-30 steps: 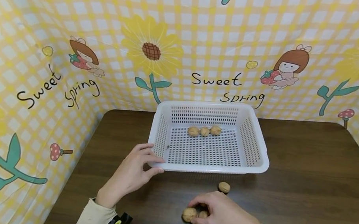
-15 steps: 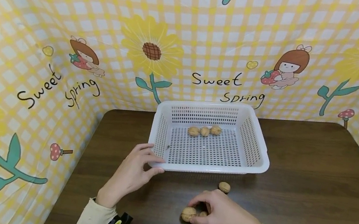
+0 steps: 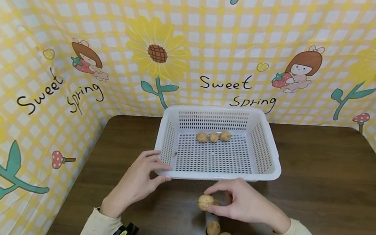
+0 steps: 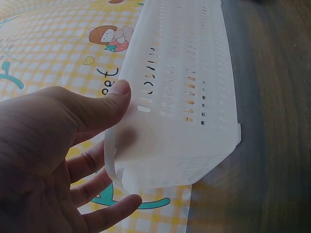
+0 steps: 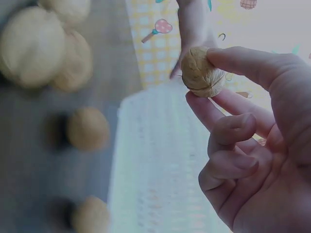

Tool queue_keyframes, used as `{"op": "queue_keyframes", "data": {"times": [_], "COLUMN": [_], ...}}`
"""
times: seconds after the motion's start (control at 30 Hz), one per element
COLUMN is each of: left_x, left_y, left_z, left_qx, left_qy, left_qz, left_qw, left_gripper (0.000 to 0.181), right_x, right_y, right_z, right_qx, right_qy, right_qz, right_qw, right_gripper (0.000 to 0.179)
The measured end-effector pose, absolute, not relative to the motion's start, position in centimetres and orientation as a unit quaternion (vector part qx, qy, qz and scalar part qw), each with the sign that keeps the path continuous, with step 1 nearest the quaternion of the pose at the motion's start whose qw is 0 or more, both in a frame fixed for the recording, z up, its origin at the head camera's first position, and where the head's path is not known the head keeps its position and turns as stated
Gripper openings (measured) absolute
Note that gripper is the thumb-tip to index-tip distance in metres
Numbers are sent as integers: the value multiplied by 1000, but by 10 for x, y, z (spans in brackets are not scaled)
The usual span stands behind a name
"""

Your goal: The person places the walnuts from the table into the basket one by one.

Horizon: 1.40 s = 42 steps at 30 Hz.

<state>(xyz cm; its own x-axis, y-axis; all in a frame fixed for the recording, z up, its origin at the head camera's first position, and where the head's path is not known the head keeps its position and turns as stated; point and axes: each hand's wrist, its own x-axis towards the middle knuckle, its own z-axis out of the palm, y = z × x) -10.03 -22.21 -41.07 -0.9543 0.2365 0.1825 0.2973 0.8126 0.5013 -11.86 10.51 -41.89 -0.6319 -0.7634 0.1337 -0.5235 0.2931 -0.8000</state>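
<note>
My right hand [image 3: 246,203] pinches a walnut [image 3: 205,202] between thumb and fingertips, just in front of the basket. The right wrist view shows this walnut [image 5: 201,73] at the fingertips, the other fingers curled toward the palm. My left hand [image 3: 142,176] holds the near left corner of a white plastic basket [image 3: 215,176]. In the left wrist view its thumb [image 4: 116,99] presses the outer wall near the rim and fingers pass behind. Three walnuts [image 3: 213,137] lie inside the basket. On the table, a cluster of walnuts [image 3: 213,228] sits below my right hand.
Two more loose walnuts [image 5: 87,128] show between the cluster and the basket in the right wrist view, mostly hidden by my hand in the head view. The dark wooden table [image 3: 326,192] meets a yellow checked cloth [image 3: 198,18] at the back and sides.
My right hand has picked the walnut up from the cluster and moved it toward the basket, uncovering the walnuts below. The left hand stays on the basket corner.
</note>
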Motion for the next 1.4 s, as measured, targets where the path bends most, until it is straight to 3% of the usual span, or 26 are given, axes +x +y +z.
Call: {"op": "queue_keyframes", "data": {"times": [0.3,0.73,1.07,1.4], "left_x": [-99,-99,-100,-99], "left_y": [-222,-224,-223,-223], "left_z": [-410,-411,-411,-412], "left_qx": [-139,-158,-158,-150], "left_qy": [-952,-945,-945,-948], "left_qz": [-269,-275,-277,-275], "left_qw": [55,77,74,65], "left_gripper": [23,24,24,25], "right_x": [-151,-240,-294,-309], "right_y": [117,114,112,111], "right_z": [-359,-301,-341,-391], "right_qx": [-416,-365,-280,-236], "right_qy": [802,851,899,916], "right_qz": [-400,-355,-310,-275], "right_qw": [152,128,130,174], "right_gripper": [26,31,33,36]}}
